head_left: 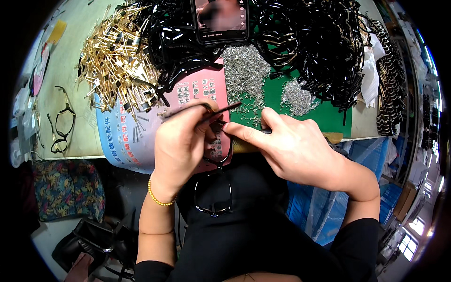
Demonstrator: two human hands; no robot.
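Note:
My left hand [178, 141] is closed around a dark eyeglass temple [229, 107], whose tip slants up to the right past the fingers. Below the hands hangs a black eyeglass frame [214, 213], against my black shirt. My right hand [300, 145] meets the upper end of the frame with a straight index fingertip, close to the left fingers. Its middle finger is bent and its thumb is hidden beneath. Whether a screw sits between the fingertips is too small to tell. Just beyond the hands lies a heap of tiny silver screws [245, 70].
Gold metal temple pieces [120, 61] pile up at the far left. Black temples [324, 51] heap at the far right, around a phone [221, 21]. A smaller silver heap [298, 97] rests on the green mat [272, 98]. Finished-looking glasses [65, 120] lie at left.

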